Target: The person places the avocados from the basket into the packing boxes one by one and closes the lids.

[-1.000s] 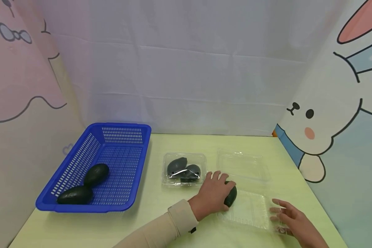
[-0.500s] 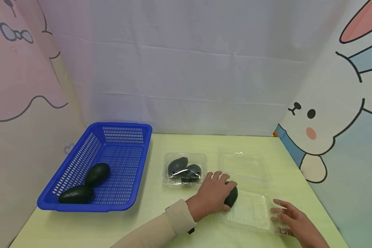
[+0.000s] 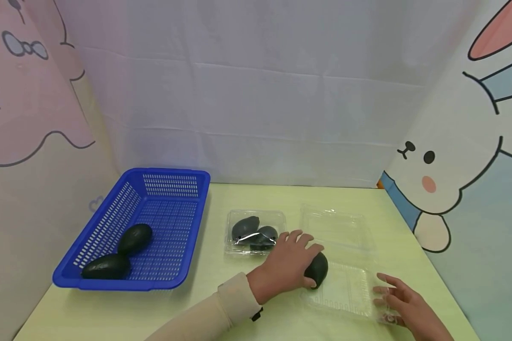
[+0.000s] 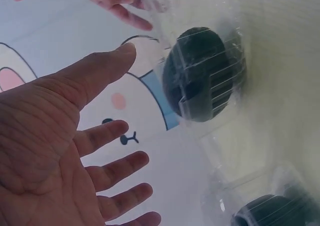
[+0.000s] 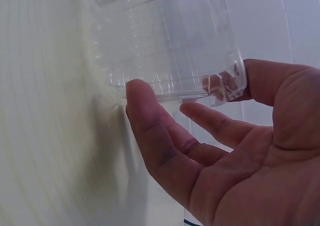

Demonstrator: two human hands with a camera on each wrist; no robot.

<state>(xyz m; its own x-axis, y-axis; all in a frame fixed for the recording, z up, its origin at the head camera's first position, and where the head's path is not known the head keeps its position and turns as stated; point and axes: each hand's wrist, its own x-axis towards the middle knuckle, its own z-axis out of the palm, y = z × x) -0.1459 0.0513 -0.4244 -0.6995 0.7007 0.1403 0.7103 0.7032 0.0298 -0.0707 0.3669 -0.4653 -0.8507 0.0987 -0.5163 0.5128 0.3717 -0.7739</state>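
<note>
A dark green avocado (image 3: 318, 270) lies at the left end of an open clear plastic box (image 3: 352, 289). My left hand (image 3: 281, 265) is just left of it, fingers spread. In the left wrist view, that palm (image 4: 37, 151) holds nothing, and the avocado (image 4: 197, 76) shows through the plastic wall, apart from the fingers. My right hand (image 3: 414, 305) is at the box's right end. As the right wrist view shows, its thumb (image 5: 260, 78) is partly seen through the box corner while the curled fingers (image 5: 150, 121) lie along the outside, holding the edge.
A blue plastic basket (image 3: 192, 227) with two avocados (image 3: 134, 239) stands on the left. Behind my left hand sits a closed clear box (image 3: 256, 216) with several avocados inside. The open box's clear lid (image 3: 334, 227) lies toward the back of the yellow table (image 3: 222, 194).
My left hand has let go of the avocado and drawn back slightly to the left. The avocado stays in the box, and the right hand keeps its place at the edge.
</note>
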